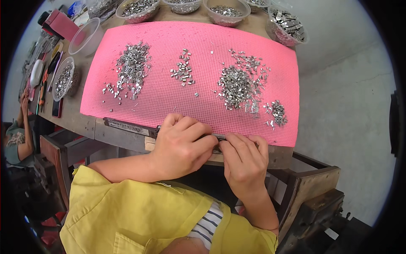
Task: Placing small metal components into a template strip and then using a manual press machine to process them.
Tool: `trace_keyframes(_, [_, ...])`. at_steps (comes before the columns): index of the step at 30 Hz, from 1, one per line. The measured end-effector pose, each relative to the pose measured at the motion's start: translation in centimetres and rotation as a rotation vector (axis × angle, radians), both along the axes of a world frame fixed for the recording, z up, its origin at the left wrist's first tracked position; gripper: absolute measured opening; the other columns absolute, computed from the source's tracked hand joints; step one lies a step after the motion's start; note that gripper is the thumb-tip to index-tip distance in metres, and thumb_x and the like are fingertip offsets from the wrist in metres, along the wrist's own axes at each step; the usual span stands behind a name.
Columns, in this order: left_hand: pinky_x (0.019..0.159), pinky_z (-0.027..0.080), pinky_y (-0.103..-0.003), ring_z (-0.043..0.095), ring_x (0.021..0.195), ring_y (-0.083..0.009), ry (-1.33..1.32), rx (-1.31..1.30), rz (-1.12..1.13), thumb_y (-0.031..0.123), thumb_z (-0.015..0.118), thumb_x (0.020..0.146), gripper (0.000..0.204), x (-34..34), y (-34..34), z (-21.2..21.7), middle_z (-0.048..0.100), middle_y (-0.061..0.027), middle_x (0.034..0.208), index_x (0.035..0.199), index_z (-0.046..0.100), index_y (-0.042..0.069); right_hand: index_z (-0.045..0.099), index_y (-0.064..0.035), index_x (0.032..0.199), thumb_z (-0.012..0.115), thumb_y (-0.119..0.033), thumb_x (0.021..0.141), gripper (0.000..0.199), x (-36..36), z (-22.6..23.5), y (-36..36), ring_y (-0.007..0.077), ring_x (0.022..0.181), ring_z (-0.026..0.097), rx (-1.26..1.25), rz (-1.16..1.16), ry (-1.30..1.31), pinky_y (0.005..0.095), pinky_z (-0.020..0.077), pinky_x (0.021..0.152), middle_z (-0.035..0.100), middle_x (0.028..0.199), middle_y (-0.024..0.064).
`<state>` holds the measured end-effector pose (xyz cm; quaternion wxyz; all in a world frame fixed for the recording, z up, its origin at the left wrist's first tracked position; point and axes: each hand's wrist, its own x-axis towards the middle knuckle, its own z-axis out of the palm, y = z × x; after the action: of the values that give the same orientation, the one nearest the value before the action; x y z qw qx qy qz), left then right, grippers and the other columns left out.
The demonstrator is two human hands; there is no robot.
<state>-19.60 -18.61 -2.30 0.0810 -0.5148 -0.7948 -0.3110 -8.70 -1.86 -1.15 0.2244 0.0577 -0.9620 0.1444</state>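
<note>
A long dark metal bar lies along the near edge of the pink mesh mat. My left hand is closed over it, fingers curled, with the knuckles hiding its middle. At the bar's right end my right hand has its fingertips bent and pressed down, almost touching the left fingers. Any small piece between the fingertips is hidden. Beyond the hands lie a pile of thin metal pins, a small group of metal blocks, a larger pile of metal pieces and a small heap.
Clear plastic bowls of metal parts, including a bowl and another, line the far edge. An empty bowl, a filled bowl and hand tools are at left. Another person's arm shows at far left.
</note>
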Motion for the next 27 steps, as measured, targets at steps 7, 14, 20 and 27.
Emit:
trace_keyframes(7, [0.079,0.052,-0.042,0.067,0.088,-0.0287,-0.148,-0.033,-0.109,0.012,0.082,0.075,0.034,-7.0,1.1,3.1,0.071,-0.0067,0.093,0.109,0.077,0.012,0.072,-0.0043,0.102,0.074,-0.003,0.085,0.018,-2.4,2.5,4.5,0.0237,0.087,0.068,-0.114,-0.02,0.005,0.0402,0.0462,0.085,0.073,0.096,0.0062])
trace_keyframes(14, [0.084,0.056,-0.044,0.069,0.092,-0.0322,0.034,-0.143,-0.091,0.017,0.078,0.082,0.021,-17.2,7.8,2.1,0.071,-0.0106,0.094,0.102,0.077,0.01,0.074,0.0,0.096,0.073,-0.008,0.088,0.011,-11.1,3.5,10.1,0.0347,0.087,0.071,-0.396,-0.055,-0.084,0.0433,0.0539,0.081,0.075,0.092,0.0161])
trace_keyframes(20, [0.083,0.058,-0.044,0.072,0.096,-0.0289,0.009,-0.256,-0.14,0.022,0.077,0.083,0.017,-20.2,10.3,1.1,0.075,-0.0072,0.098,0.097,0.079,0.014,0.075,-0.0001,0.096,0.072,-0.01,0.088,0.013,-16.3,1.2,13.0,0.0353,0.089,0.072,-0.34,-0.151,-0.206,0.0442,0.0558,0.081,0.075,0.093,0.0184])
trace_keyframes(27, [0.082,0.056,-0.043,0.072,0.092,-0.0268,0.07,-0.294,-0.251,0.024,0.077,0.083,0.014,-21.0,11.1,1.0,0.072,-0.0041,0.091,0.092,0.076,0.014,0.077,-0.0032,0.09,0.074,-0.012,0.085,0.011,-18.2,0.2,13.7,0.0347,0.098,0.068,-0.214,-0.07,-0.234,0.046,0.0526,0.089,0.072,0.094,0.0152])
